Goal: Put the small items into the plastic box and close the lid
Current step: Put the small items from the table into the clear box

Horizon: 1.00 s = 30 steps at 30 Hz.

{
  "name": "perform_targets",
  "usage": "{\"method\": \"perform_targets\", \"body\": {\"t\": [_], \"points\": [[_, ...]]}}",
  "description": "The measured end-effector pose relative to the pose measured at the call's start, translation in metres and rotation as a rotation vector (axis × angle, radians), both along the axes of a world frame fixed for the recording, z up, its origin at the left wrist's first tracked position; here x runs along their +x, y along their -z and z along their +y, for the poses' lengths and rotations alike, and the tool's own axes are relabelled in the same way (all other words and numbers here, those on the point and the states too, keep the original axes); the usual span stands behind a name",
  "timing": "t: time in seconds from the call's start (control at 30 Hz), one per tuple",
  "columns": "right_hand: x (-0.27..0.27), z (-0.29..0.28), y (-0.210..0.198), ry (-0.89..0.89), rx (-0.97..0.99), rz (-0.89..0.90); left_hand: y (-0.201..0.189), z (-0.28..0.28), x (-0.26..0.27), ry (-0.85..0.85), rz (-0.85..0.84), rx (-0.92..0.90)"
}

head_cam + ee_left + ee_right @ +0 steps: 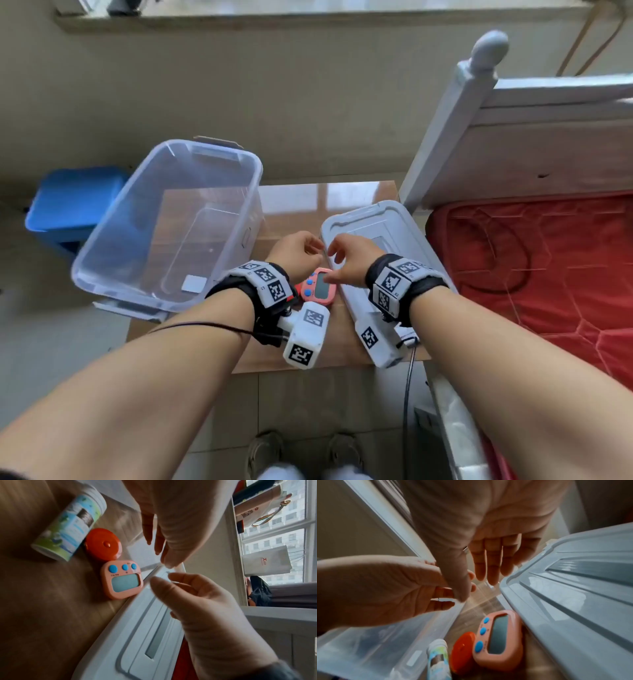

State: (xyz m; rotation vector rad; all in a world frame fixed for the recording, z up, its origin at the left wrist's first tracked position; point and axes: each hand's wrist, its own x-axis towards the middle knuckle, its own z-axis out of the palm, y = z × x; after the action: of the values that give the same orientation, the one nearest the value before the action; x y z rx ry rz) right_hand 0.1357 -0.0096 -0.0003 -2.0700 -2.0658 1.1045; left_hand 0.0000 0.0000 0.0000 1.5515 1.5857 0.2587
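A clear plastic box (168, 222) stands open on the left of a small wooden table (329, 198); only a white label shows on its floor. Its grey lid (376, 233) lies to the right, partly over the table edge. Between them lie a pink timer (318, 286), an orange round case (104, 545) and a white canister (68, 527) with a green-blue label, on its side. My left hand (313, 246) and right hand (337, 260) hover close together above the timer, by the lid's near corner, fingers loosely curled, holding nothing. My left wrist hides the case and canister in the head view.
A blue stool (75, 205) stands left of the box. A bed with a red cover (531, 267) and a white post (455, 113) borders the table on the right. A cable hangs from my right wrist. My shoes (305, 452) are below the table's front edge.
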Motion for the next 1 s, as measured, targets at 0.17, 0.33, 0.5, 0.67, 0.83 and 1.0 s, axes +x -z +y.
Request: {"method": "perform_targets", "body": {"t": [0.17,0.33,0.5,0.67,0.83,1.0], "points": [[-0.006,0.003,0.031,-0.179,-0.033,-0.237,0.033,0.006,0.001,0.078,0.074,-0.041],[-0.005,0.000,0.060,-0.263,0.081,-0.339,0.049,0.007,0.004,0.192,0.171,0.075],[-0.009,-0.005,0.070,-0.265,0.234,-0.317,0.050,0.004,0.006,0.248,0.255,0.141],[-0.012,-0.012,0.071,-0.223,0.309,-0.347,0.055,-0.004,0.003,0.216,0.246,0.259],[-0.013,-0.030,0.041,-0.086,0.441,-0.309,0.038,-0.027,0.002,0.077,-0.009,0.348],[-0.024,-0.050,-0.017,-0.002,0.555,-0.231,-0.004,-0.049,-0.011,-0.074,-0.244,0.501]]}}
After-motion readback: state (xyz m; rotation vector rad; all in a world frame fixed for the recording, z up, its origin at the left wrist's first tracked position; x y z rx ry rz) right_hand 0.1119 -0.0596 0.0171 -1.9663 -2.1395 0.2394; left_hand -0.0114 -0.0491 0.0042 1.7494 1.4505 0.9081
